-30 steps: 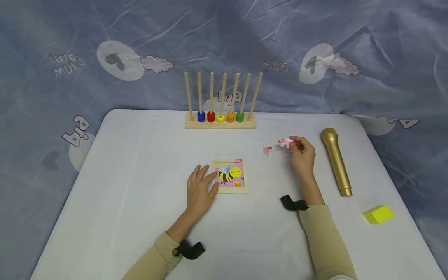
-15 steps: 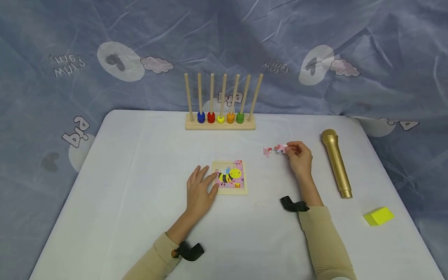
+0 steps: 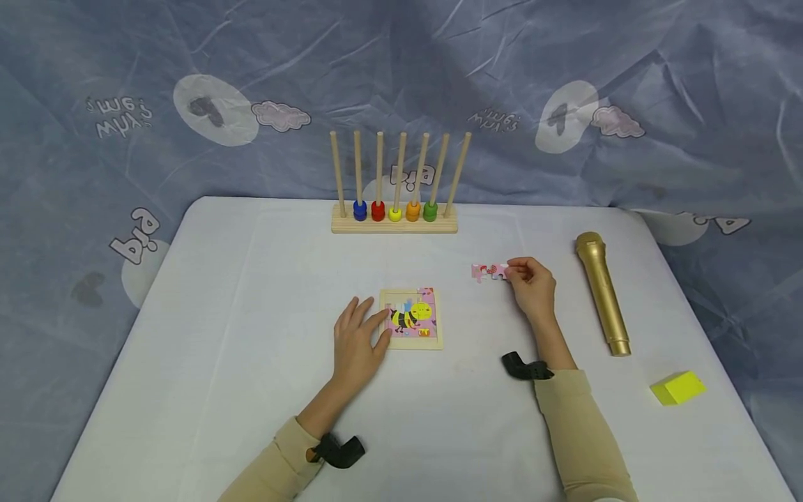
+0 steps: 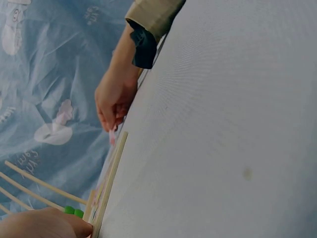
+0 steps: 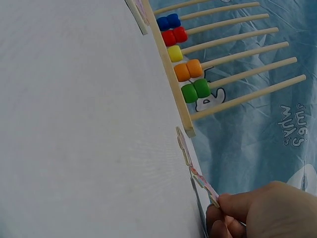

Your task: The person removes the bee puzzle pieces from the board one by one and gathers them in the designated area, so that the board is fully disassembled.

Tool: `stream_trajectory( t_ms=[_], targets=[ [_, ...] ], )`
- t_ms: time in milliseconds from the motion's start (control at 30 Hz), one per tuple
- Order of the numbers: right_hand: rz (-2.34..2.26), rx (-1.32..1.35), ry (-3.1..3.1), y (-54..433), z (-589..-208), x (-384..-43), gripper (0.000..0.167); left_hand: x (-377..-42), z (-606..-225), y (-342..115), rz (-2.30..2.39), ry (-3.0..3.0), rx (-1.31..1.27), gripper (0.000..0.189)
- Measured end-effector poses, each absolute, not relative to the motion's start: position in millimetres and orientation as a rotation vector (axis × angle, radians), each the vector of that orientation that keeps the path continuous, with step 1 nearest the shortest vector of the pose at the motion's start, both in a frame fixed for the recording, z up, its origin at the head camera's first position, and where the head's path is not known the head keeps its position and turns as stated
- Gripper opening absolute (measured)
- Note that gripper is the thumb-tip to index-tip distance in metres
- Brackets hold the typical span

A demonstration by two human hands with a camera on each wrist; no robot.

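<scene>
Left hand: fingers spread, index and thumb tips on the near side rim of the frame, gripping nothing that I can make out. Frame lies flat just right of that hand, well left of the other.

Right hand: thumb and fingers closed narrow, pinching the near end of a pink piece. Second piece lies just left of the held one, edges meeting or nearly so.

Progress: bee picture mostly laid in; head, striped body, lower strip and the side facing the right hand look filled. Bare patch at the far corner nearest the left fingertips. My reading: well along, final stretch. Both pink pieces are outside the frame and probably belong in that gap. Rack, beyond and between the hands, seems no part of this work; same for the mic, right of the right hand.

Hard to see: right fingers cover one end of the held piece; left fingertips mask some rim. Left wrist view has the frame edge-on, so piece seating is unreadable. Right wrist view crops the frame, shows the pieces edge-on; whether they interlock, cannot tell.
</scene>
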State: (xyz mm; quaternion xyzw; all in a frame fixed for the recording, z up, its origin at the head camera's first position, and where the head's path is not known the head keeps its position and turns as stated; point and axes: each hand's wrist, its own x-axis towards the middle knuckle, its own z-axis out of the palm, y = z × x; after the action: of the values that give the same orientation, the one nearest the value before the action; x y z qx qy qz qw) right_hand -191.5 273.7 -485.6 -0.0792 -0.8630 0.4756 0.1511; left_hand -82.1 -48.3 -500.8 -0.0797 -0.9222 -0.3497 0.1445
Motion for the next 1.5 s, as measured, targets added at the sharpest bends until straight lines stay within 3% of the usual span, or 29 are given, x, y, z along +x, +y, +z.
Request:
stream_trajectory(
  t_ms=[1033, 1500],
  targets=[
    [1.02, -0.037, -2.559, 274.0, -491.6, -192.9, 0.01, -84.0, -503.5, -49.4, -1.0, -2.684, -0.225, 0.034],
    [1.065, -0.115, -2.513, 273.5, -487.5, -190.7, 0.015, -84.0, -504.9, -49.1, -1.014, -2.705, -0.216, 0.034]
  ],
)
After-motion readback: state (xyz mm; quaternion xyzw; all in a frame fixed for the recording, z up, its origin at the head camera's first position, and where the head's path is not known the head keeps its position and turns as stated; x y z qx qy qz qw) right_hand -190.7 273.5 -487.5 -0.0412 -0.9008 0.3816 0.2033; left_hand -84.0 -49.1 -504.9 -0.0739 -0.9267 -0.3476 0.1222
